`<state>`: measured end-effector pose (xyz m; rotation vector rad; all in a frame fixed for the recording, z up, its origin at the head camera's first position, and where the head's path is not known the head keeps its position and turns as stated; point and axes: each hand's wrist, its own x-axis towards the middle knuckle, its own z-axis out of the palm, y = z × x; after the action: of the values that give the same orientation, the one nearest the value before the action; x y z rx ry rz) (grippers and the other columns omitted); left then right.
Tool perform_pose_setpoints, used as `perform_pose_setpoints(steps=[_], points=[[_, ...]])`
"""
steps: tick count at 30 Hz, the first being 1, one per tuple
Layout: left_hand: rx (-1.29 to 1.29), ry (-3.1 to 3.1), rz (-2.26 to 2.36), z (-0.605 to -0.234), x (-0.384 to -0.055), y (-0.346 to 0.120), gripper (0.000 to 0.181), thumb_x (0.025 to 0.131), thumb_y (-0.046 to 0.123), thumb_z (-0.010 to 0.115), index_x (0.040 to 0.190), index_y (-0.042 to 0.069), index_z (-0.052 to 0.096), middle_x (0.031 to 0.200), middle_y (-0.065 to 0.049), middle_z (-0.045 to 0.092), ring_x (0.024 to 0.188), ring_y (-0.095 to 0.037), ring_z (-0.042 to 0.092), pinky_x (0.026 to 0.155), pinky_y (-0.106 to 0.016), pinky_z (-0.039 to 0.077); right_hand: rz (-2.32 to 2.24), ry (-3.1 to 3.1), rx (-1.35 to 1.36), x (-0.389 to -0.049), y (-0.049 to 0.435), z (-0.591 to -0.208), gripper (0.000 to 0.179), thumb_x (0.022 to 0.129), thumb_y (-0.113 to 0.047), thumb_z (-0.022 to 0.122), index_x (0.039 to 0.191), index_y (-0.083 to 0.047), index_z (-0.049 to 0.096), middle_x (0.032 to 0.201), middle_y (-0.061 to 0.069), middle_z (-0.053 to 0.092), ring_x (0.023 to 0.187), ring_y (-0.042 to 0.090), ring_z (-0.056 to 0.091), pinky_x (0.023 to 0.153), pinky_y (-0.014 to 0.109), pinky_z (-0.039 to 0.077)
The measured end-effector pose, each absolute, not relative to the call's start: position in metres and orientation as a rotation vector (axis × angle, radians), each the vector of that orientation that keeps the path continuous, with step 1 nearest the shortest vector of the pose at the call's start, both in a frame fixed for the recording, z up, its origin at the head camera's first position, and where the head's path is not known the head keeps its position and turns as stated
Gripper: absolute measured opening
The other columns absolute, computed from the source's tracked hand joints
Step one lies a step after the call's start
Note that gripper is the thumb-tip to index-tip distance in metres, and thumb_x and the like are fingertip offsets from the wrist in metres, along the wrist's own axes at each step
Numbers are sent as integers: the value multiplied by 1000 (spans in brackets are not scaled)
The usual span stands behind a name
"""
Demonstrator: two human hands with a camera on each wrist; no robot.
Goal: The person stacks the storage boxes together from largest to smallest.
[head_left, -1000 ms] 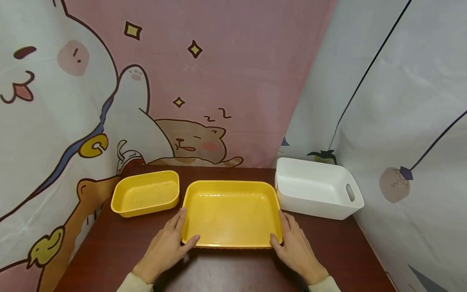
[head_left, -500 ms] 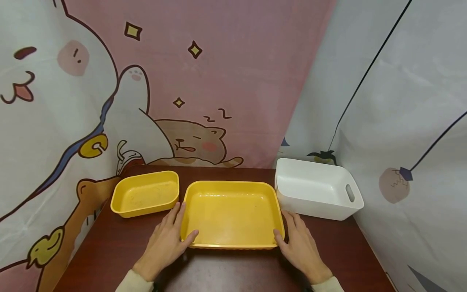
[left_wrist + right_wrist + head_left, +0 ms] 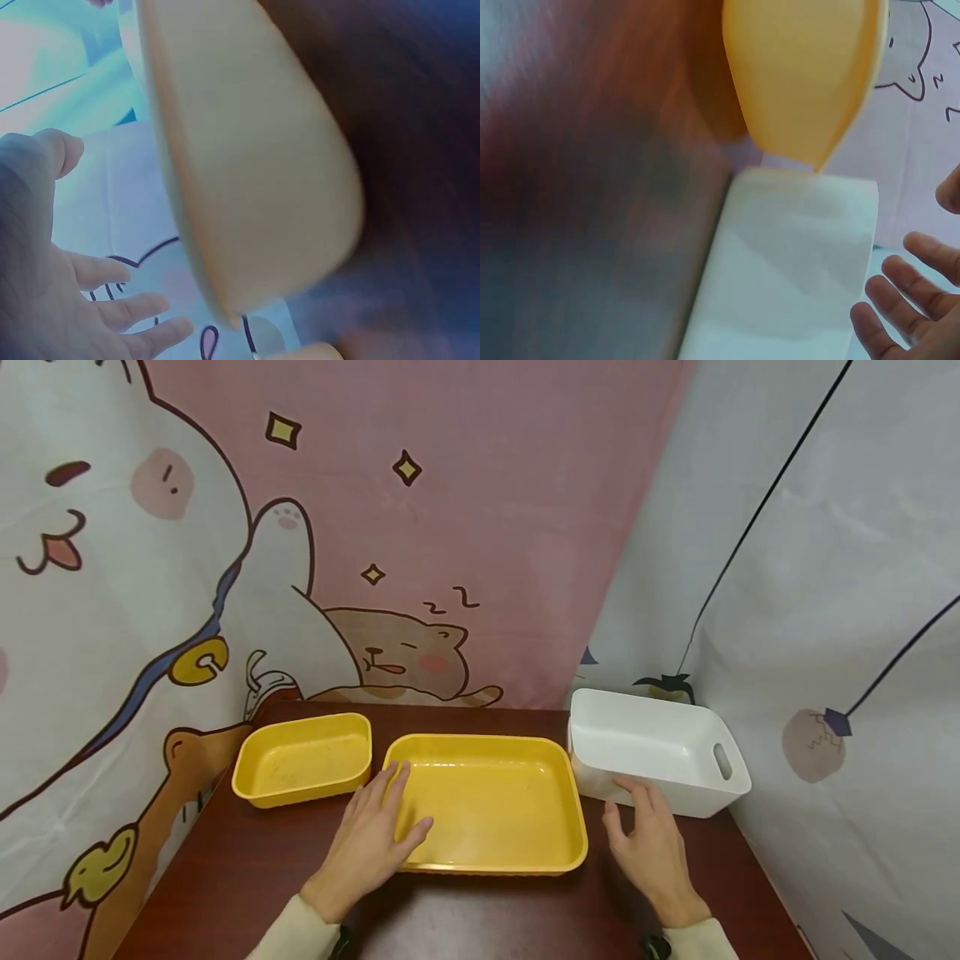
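A large yellow tray (image 3: pixel 487 810) lies in the middle of the dark wooden table, with nothing in it. Over its left edge hovers my left hand (image 3: pixel 367 843), fingers spread and holding nothing. In the left wrist view a gap shows between the left hand (image 3: pixel 82 300) and the tray's side wall (image 3: pixel 255 165). To the tray's right, my right hand (image 3: pixel 648 847) is raised in front of the white bin (image 3: pixel 637 781), its fingers loosely bent and holding nothing. The right wrist view shows the right hand (image 3: pixel 915 307) apart from both the bin and the tray.
A smaller yellow tray (image 3: pixel 300 760) stands at the back left of the table (image 3: pixel 480 918). The white bin, with an oval handle hole, sits at the back right by the wall cloth (image 3: pixel 825 610). A cartoon-printed cloth (image 3: pixel 510 527) hangs behind the table.
Both hands have come off the large tray's sides. The left hand has lifted and shifted right over the tray's edge; the right hand has moved right toward the white bin. The view has tilted slightly.
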<state>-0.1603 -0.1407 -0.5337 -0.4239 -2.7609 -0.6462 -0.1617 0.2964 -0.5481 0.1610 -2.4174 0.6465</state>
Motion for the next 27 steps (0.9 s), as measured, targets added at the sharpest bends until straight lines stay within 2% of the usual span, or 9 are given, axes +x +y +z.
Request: perform_pose_setpoints(steps=[15, 22, 27], points=[[-549, -2757, -655, -514, -177, -99, 93, 111, 61, 72, 182, 10, 40, 182, -21, 50, 162, -50, 55, 133, -77, 41, 608, -2318, 160, -179, 328, -535, 38, 101, -5, 77, 137, 5, 74, 139, 28, 68, 125, 49, 66, 88, 73, 60], [-560, -2775, -674, -511, -179, -90, 89, 112, 61, 70, 181, 11, 43, 182, -20, 50, 163, -50, 54, 135, -77, 39, 602, -2300, 172, -183, 332, -533, 37, 100, -5, 79, 135, 6, 75, 138, 29, 69, 124, 51, 66, 91, 69, 56], [-571, -2774, -681, -511, -179, -86, 87, 113, 61, 69, 180, 11, 44, 182, -21, 49, 166, -47, 52, 137, -74, 38, 609, -2294, 165, -186, 336, -532, 37, 99, -5, 79, 135, 5, 76, 138, 28, 70, 126, 53, 65, 91, 72, 55]])
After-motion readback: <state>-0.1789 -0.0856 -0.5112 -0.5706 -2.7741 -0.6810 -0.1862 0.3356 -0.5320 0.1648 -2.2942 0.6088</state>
